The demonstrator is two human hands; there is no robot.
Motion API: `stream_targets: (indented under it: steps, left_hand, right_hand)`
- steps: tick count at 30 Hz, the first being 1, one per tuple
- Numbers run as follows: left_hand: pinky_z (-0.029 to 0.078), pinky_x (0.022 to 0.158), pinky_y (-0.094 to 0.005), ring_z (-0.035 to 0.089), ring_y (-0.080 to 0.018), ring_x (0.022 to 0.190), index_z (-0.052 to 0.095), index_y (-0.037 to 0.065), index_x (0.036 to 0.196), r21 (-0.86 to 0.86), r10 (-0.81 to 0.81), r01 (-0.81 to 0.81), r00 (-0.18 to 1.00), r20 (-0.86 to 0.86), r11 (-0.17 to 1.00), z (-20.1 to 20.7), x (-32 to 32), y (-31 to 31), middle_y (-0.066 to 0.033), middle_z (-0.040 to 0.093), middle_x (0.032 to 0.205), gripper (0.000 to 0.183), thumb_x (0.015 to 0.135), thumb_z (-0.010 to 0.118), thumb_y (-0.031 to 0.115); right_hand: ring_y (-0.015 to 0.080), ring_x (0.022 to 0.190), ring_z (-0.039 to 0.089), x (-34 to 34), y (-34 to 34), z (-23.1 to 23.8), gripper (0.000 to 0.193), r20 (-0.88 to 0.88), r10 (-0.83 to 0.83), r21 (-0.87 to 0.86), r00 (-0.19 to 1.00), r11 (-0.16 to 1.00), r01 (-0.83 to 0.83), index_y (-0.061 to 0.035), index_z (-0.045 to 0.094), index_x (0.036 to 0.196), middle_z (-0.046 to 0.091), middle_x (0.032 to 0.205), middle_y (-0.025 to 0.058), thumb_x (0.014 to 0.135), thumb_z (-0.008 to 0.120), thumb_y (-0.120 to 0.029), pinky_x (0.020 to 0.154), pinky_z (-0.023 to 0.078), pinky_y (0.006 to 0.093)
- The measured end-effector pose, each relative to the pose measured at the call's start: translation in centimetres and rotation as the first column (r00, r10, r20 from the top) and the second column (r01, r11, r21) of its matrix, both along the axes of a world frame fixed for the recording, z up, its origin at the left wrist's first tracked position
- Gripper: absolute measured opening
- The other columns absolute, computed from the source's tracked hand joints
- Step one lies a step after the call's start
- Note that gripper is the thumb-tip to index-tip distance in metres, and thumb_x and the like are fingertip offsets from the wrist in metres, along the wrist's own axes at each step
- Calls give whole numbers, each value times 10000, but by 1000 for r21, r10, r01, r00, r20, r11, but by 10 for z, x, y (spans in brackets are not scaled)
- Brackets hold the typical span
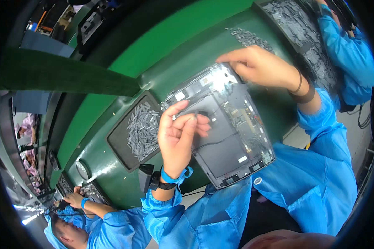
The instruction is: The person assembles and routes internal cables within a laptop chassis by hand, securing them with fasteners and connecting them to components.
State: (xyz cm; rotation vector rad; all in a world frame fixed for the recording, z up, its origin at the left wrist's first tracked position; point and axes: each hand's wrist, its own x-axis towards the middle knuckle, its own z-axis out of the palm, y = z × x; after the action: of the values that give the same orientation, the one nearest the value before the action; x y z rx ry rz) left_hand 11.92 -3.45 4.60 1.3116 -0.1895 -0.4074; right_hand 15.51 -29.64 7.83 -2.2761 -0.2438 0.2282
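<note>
Left of device: tray of small grey parts (139,130) sits just beside the open tablet (224,133), blocking that side.
Far side: bare green table (174,70), open passage.
Upper right: loose parts pile (249,38), second tray (297,25).

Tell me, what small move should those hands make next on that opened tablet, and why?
Probably press the left hand down, setting its pinched small piece onto the dark panel of the opened tablet. The fingertips already hover there, and the right hand grips the tablet's far corner, steadying it.
</note>
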Motion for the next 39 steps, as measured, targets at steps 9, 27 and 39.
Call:
stream_targets:
  steps: [9,27,39]
  left_hand:
    - [509,670,-244,624,-142,758,320,-7,1345,224,-143,120,986,89,967,26,14,-14,-125,657,877,432,951,497,-1]
    - [502,693,-314,629,-223,761,665,5,930,702,-242,-257,815,527,664,46,58,0,-103,667,841,100,873,585,27]
    - [473,693,-362,579,-269,766,684,31,838,611,-437,-369,454,776,701,-4,81,-60,-78,645,815,87,761,689,70]
  right_hand:
    - [281,687,621,-17,22,27,77,458,156,20,875,982,-185,-20,662,819,627,755,111,769,669,-77,611,501,357]
    - [286,745,604,-5,10,-11,99,628,150,-249,764,968,15,-30,609,771,569,760,96,788,662,-112,638,500,390]
    - [228,768,600,-3,19,-18,94,651,311,-530,692,839,121,-40,558,748,537,765,75,693,614,-92,643,527,329]
